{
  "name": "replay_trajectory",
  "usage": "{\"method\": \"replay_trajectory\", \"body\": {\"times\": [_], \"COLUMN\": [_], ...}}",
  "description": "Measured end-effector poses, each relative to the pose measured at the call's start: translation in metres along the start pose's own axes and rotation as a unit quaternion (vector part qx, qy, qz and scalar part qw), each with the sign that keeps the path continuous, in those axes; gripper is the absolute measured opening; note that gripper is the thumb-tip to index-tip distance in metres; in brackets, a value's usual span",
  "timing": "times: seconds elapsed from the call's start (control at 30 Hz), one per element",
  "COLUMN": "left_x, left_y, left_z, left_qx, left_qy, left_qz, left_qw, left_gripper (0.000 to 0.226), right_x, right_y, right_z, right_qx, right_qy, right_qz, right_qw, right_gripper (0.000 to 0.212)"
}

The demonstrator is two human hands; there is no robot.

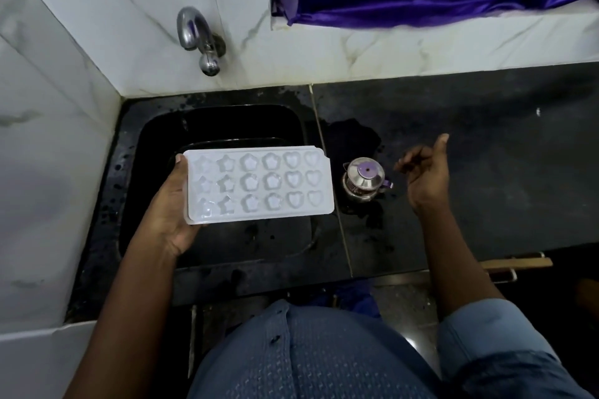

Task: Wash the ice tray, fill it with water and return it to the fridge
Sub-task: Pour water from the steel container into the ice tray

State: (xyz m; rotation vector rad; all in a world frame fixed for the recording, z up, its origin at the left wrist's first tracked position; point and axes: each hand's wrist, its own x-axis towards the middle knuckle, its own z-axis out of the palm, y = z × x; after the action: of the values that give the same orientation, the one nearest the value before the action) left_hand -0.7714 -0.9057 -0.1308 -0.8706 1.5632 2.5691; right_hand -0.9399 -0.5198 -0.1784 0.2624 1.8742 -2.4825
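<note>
White plastic ice tray (259,184), 3 rows of 6 moulds, is held level above the black sink (155,139). Left hand (173,204) grips its left end, thumb on the rim. Right hand (426,172) hangs over the wet black counter (486,155), fingers loosely curled, holding nothing. Steel lidded pot (364,179) stands just beside the tray. Tap (197,39) is mounted on the tiled wall.

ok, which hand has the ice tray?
The left hand grips the ice tray by its short end over the sink; the right hand is empty, loosely curled above the counter.
</note>
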Motion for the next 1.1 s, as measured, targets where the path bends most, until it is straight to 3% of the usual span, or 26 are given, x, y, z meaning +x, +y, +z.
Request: {"method": "replay_trajectory", "body": {"times": [0.37,0.57,0.93,1.1], "left_x": [-0.006,-0.012,-0.017,-0.017], "left_y": [-0.02,-0.025,-0.029,-0.03], "left_z": [0.017,0.026,0.033,0.032], "left_qx": [-0.015,-0.027,-0.026,-0.016], "left_qy": [0.039,0.046,0.068,0.07], "left_qz": [-0.012,-0.021,-0.03,-0.024], "left_qw": [0.999,0.998,0.997,0.997], "left_gripper": [0.057,0.056,0.058,0.06], "right_x": [0.007,0.009,0.009,0.013], "right_y": [0.058,0.069,0.081,0.085], "right_z": [-0.031,-0.031,-0.022,-0.024], "right_qx": [-0.111,-0.14,-0.117,-0.156], "right_qy": [0.041,0.019,0.013,-0.029], "right_qz": [0.047,0.065,0.072,0.023], "right_qw": [0.992,0.988,0.99,0.987], "right_gripper": [0.07,0.075,0.062,0.053]}}
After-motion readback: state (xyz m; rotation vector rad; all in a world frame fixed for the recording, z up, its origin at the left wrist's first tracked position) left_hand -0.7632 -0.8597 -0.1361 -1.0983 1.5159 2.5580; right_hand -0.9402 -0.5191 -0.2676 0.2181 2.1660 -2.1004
